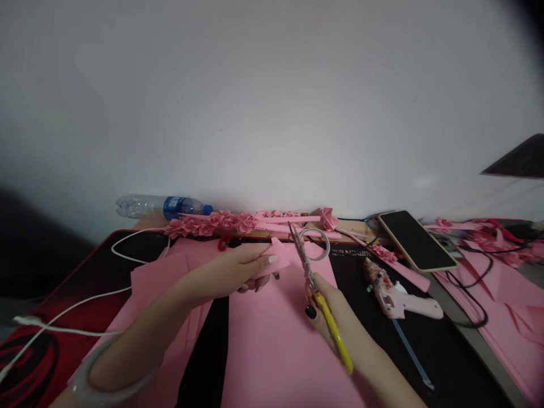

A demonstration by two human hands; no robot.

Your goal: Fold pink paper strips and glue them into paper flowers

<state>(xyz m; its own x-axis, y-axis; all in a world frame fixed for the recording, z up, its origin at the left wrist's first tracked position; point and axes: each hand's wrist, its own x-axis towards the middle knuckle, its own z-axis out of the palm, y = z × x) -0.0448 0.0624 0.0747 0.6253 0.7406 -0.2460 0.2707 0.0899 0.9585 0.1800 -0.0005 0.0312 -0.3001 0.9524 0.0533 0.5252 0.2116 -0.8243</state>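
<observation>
"Head camera's up, and I'm sweeping from the left. What's there?"

"A clear bottle [172, 207] on its side, just beyond the back-left corner of the mat [212, 345]! Then loose pink sheets [165, 283] over the mat's left half, and pink paper flowers [215, 222] in a row along its back edge."

"And the hands?"

"Left hand [244, 269]: thumb and fingers pinched on a small pink piece [282, 259], held above a big pink sheet [276, 340], towards the mat's back edge. Just right of that, the right hand [338, 306] is curled round yellow-handled scissors [325, 311], tips pointing at the back edge. Blades touching the piece? I can't tell."

"Which step would you call it?"

"Cutting, I'd judge, or a pause between snips. It calls for a steady pinch and fingertips well clear of the blades."

"How does the piece look?"

"Plain pink, thin as paper! The thumb covers part of it, so I can't read its full outline."

"Finish on the right!"

"Phone [419, 241] by the mat's back-right corner, pale glue gun [397, 303] near the right edge."
</observation>
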